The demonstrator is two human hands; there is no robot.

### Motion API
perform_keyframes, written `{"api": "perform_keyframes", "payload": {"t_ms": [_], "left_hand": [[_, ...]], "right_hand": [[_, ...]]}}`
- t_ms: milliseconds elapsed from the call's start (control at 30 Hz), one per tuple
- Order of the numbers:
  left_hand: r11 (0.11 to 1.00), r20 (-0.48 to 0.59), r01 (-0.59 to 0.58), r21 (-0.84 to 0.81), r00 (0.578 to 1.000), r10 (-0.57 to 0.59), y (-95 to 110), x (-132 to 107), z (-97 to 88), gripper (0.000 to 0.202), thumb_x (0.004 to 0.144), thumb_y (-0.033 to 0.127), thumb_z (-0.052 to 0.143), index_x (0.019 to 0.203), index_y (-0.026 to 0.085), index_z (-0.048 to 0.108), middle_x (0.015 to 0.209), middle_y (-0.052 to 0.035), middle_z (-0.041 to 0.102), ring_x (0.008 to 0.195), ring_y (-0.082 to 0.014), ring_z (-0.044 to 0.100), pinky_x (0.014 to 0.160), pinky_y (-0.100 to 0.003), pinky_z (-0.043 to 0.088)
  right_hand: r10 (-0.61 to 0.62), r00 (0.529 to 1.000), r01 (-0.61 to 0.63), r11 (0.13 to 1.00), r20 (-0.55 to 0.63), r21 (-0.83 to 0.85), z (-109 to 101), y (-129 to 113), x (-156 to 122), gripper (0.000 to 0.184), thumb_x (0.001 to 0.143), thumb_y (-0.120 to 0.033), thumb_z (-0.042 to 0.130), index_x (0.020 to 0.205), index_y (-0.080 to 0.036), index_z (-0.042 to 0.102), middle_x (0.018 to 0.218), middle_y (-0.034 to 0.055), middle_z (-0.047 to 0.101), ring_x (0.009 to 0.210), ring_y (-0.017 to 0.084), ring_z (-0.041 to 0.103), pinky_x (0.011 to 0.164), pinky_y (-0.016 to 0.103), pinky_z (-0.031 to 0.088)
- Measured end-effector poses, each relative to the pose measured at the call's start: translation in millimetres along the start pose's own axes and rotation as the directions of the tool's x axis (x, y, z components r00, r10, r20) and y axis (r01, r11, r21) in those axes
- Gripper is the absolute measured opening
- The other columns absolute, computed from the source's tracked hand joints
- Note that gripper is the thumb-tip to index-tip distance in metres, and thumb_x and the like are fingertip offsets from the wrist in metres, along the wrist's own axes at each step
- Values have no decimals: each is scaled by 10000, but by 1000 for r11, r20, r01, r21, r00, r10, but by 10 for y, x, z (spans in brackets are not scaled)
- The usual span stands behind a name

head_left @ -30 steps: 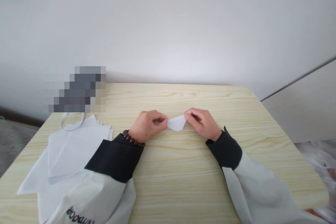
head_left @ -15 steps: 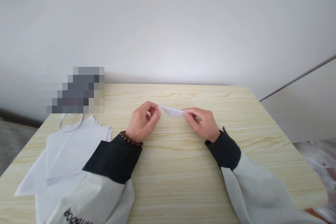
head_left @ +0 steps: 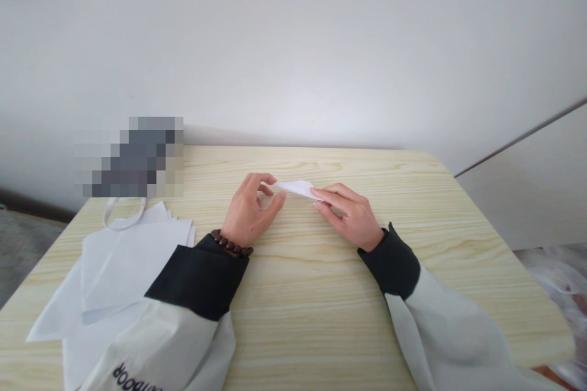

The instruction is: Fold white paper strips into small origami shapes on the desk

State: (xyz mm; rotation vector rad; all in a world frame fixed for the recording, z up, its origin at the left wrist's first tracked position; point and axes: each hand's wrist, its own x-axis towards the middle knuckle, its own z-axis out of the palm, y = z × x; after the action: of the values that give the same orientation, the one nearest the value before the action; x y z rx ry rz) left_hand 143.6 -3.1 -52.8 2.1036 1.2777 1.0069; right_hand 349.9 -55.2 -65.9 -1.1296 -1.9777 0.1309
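Note:
A small piece of folded white paper [head_left: 297,187] is held just above the table in front of me. My right hand [head_left: 346,211] has its right end between fingers and thumb. At the paper's left tip, my left hand [head_left: 250,208] curves its fingers with the thumb apart from them. Its index fingertip meets or nearly meets that tip, and no grip by it shows. A dark bead bracelet [head_left: 229,245] circles my left wrist.
Several loose sheets of white paper [head_left: 121,266] overlap on the left of the wood-grain table [head_left: 316,317]. Behind them, a white loop [head_left: 121,227] sticks out below a blurred dark object [head_left: 137,162]. A pale wall [head_left: 312,49] rises along the table's back edge.
The folded paper has turned, its bulging edge now facing up rather than down. My left thumb has parted from the fingers, and my right fingers have stretched out along the paper.

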Motion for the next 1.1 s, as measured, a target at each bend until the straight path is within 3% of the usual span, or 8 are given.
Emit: {"api": "perform_keyframes", "payload": {"t_ms": [167,333,467,567,733,1100], "left_hand": [[995,1,-89,35,996,89,-52,-4,22,234,778,273,588,989,173,566,1033,-55,554,779,-136,594,578,-244,489],[985,4,-144,93,990,144,-117,-10,45,422,772,313,628,1163,185,534,1202,-98,499,944,-190,573,782,-340,510],[954,61,-274,120,962,268,-112,-12,39,487,774,352,651,1220,209,518,1107,-70,603,1029,-228,521,912,-413,434],[929,74,-353,109,935,346,-77,-19,32,347,785,327,649,1105,201,604,925,-50,653,931,-221,519,851,-394,435],[893,13,-435,110,899,437,-34,-28,28,111,800,269,635,874,193,668,847,-52,619,835,-193,518,774,-348,437],[831,94,-555,47,830,549,-38,-41,52,92,852,192,553,846,168,642,819,-46,658,775,-149,587,709,-277,479]], "right_hand": [[-50,999,49,999,5,17,8,-23,20,294,880,-154,486,1141,-211,610,954,61,642,851,137,608,766,270,507],[-77,996,75,997,44,26,21,-25,23,312,864,-101,468,1110,-225,615,977,57,640,871,133,606,776,267,505],[-64,996,62,998,67,30,45,-33,10,268,865,-118,474,1082,-216,595,973,47,651,849,127,610,765,256,499],[-7,999,5,1000,54,22,61,-51,3,171,854,-146,506,999,-192,586,851,22,651,706,102,600,677,220,485],[9,997,-11,999,70,40,65,-77,2,102,851,-145,505,912,-194,571,813,5,640,655,85,578,646,198,464],[82,994,-85,996,68,41,74,-107,3,88,840,-225,550,926,-205,543,705,-23,622,590,86,590,597,191,472]]}}
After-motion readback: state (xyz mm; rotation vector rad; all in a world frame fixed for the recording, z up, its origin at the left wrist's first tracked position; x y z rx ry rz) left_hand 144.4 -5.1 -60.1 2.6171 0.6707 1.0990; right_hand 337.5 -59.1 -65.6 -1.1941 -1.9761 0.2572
